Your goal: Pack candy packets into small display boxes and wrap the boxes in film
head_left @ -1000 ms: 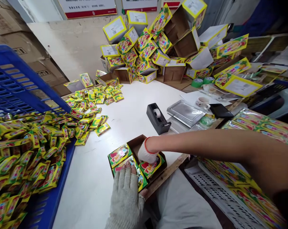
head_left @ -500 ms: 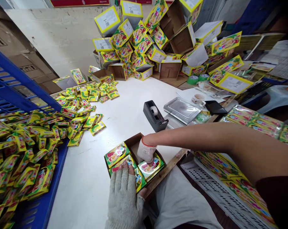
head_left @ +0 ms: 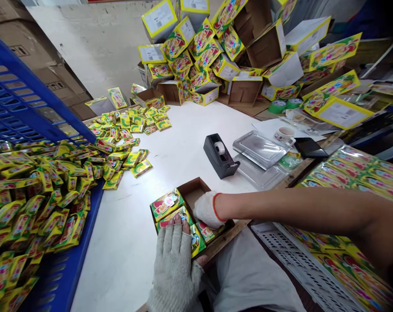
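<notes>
A shallow cardboard box (head_left: pixel 196 184), brown inside, lies on the white table near its front edge. Shiny green-and-yellow packets fill its left side; one of these packets (head_left: pixel 166 203) shows at the far left. My left hand (head_left: pixel 175 260), in a grey fingerless glove, rests with its fingers stretched flat over the packets and its thumb by the box's near edge. Reaching into the box's right part is my right hand (head_left: pixel 209 210), in a white glove with an orange cuff. It is over another packet (head_left: pixel 205 232), and its fingers are hidden behind the glove.
A blue crate (head_left: pixel 86 242) at left spills small yellow-green packs (head_left: pixel 63 195) onto the table. A black tape dispenser (head_left: pixel 220 158), clear plastic lids (head_left: pixel 261 149) and a cup (head_left: pixel 285 134) are beyond the box. Display boxes (head_left: pixel 203 56) pile up behind; a white basket (head_left: pixel 290 255) stands at right.
The view has swung slightly left. My right hand has turned within the box, and its fingertips, visible on a packet before, are now hidden. My left hand stays flat on the packets.
</notes>
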`<state>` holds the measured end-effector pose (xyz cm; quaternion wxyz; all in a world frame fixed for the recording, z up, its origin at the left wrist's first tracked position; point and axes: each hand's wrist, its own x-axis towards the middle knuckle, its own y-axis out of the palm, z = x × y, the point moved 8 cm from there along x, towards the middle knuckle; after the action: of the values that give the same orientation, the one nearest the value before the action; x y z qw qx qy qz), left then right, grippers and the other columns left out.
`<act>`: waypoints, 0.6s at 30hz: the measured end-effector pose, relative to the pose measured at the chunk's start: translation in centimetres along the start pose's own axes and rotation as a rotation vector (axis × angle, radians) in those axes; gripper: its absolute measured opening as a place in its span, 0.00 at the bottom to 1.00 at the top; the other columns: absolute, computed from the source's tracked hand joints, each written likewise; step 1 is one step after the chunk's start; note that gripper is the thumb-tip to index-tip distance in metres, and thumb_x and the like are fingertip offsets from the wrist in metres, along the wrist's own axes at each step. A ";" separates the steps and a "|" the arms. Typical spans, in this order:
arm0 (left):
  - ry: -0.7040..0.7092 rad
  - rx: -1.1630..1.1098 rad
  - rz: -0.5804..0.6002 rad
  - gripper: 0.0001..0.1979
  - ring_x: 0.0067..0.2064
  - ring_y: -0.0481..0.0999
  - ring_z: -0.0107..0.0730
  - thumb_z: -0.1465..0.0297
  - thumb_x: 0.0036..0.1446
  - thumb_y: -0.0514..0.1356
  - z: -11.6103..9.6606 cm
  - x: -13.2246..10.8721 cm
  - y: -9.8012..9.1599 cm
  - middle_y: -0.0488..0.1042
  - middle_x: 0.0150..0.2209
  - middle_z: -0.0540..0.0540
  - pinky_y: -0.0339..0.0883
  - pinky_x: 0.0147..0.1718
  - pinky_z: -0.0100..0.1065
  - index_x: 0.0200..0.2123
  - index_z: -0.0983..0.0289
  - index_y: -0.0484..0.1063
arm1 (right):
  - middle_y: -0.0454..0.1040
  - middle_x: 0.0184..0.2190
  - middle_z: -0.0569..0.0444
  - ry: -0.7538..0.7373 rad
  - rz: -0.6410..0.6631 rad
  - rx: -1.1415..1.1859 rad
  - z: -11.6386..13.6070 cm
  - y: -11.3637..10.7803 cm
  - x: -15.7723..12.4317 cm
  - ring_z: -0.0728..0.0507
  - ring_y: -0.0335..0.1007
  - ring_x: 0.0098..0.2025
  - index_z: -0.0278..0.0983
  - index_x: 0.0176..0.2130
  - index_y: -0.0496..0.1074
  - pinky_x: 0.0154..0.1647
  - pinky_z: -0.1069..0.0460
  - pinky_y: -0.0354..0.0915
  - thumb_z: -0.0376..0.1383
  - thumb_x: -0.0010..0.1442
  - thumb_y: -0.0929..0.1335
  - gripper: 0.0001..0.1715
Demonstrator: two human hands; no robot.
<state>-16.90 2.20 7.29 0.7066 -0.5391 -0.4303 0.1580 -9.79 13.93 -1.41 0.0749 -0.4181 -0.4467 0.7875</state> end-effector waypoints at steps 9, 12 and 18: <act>-0.697 -0.543 -0.114 0.22 0.65 0.64 0.41 0.60 0.67 0.52 11.8 0.0 -1.0 0.66 0.63 0.61 0.62 0.64 0.47 0.60 0.62 0.67 | 0.80 0.36 0.40 0.022 0.256 -0.096 1.4 0.1 -2.2 0.27 0.77 0.42 0.35 0.38 0.80 0.38 0.42 0.68 0.34 0.33 0.79 0.28; -0.862 -0.454 -0.146 0.26 0.63 0.68 0.39 0.58 0.70 0.45 16.5 -0.3 0.5 0.67 0.62 0.63 0.67 0.59 0.42 0.64 0.66 0.60 | 0.80 0.41 0.42 0.070 0.173 0.037 0.5 -1.5 -2.9 0.29 0.77 0.44 0.37 0.41 0.79 0.37 0.44 0.67 0.32 0.38 0.76 0.26; -0.974 0.049 -0.028 0.22 0.64 0.60 0.60 0.65 0.59 0.55 25.7 -4.8 -1.0 0.64 0.60 0.70 0.59 0.61 0.56 0.55 0.69 0.69 | 0.79 0.43 0.47 0.082 -0.088 0.302 -0.6 -5.1 -4.4 0.35 0.75 0.43 0.38 0.42 0.76 0.34 0.49 0.64 0.32 0.45 0.69 0.21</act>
<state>-39.91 14.66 7.35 0.4377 -0.3798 -0.7143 0.3923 -7.91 15.17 4.99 0.1895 -0.4139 -0.3378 0.8238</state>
